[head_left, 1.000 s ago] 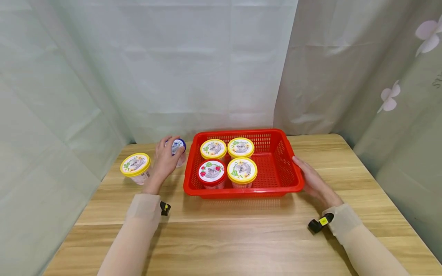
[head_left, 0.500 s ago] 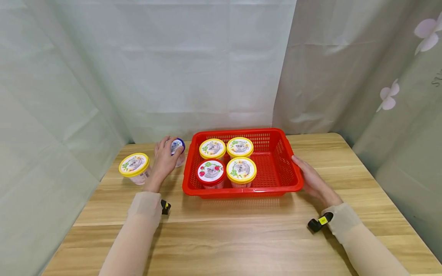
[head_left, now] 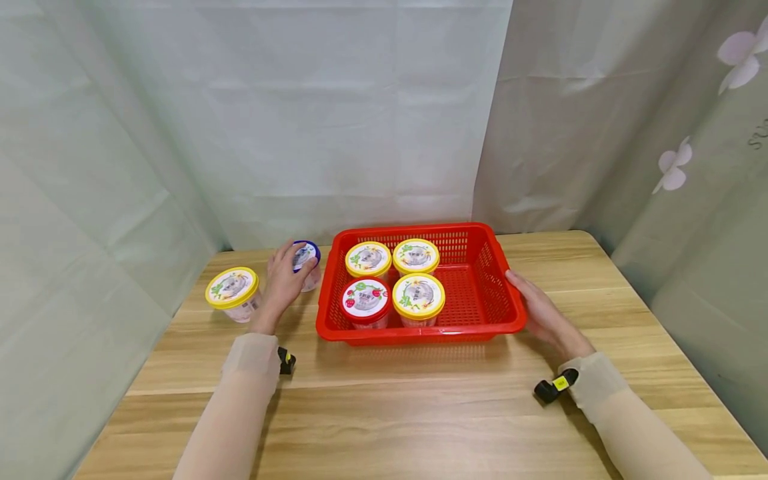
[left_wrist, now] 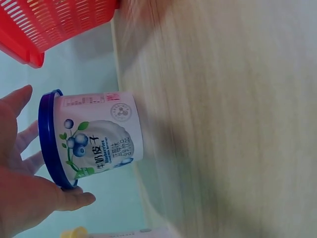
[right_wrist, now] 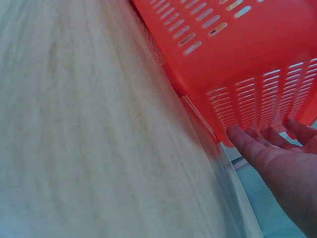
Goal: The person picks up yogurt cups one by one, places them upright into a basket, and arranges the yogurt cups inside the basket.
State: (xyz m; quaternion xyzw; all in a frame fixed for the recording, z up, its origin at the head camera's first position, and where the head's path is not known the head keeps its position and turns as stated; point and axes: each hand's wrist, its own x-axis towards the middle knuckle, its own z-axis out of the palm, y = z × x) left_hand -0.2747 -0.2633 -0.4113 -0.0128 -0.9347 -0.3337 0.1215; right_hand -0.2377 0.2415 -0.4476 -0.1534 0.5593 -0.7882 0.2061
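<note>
In the head view my left hand is spread around the blue-lidded paper tub, which stands upright on the table left of the basket. The left wrist view shows blueberries printed on this tub, with thumb and fingers loosely around its lid and a gap beside one fingertip. My right hand touches the right side of a red plastic basket, its fingers extended along the slotted wall. Inside the basket stand three yellow-lidded tubs and one red-lidded tub.
Another yellow-lidded tub stands on the wooden table, left of my left hand. Pale curtains hang behind the table and along both sides. A black wrist strap is on my right sleeve.
My left hand has shifted slightly left and off the blue lid, so more of the lid shows. The right hand and the basket keep their places; the whole view drifts slightly.
</note>
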